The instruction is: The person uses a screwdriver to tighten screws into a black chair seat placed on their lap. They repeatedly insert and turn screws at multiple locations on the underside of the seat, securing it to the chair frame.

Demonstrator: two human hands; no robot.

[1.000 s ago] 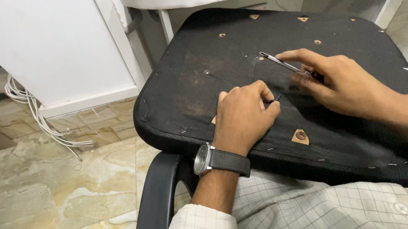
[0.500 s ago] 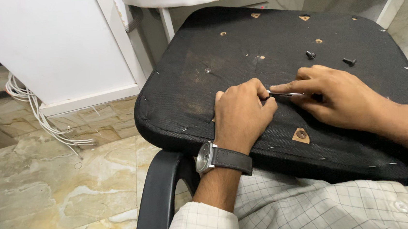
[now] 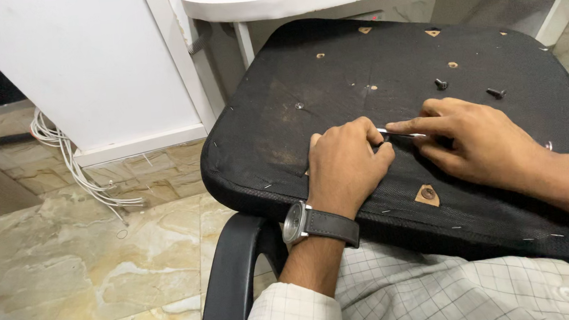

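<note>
- The right hand (image 3: 482, 141) lies palm down on the seat (image 3: 334, 102), forefinger stretched out to the left along a thin metal tool (image 3: 401, 132), thumb under it, so the tool is pinched between them.
- The other right fingers curl loosely beside the forefinger and rest on the fabric.
- The left hand (image 3: 346, 169) is bunched into a loose fist, fingers together and folded under, knuckles up; its fingertips meet the tool's tip just beside the right forefinger. Whether they grip the tool cannot be told.
- The tool lies nearly flat, close to the seat's middle, between the two hands.
- The left wrist bends up from a checked sleeve (image 3: 290, 315) and wears a watch (image 3: 297, 221) on a dark strap.
- The right forearm comes in from the right edge, resting across the seat.
- Two dark screws (image 3: 441, 84) lie loose on the seat beyond the right hand.
- Small staples dot the seat's edge.
- White cables (image 3: 71, 163) trail over the marble floor (image 3: 70, 278) at left.
</note>
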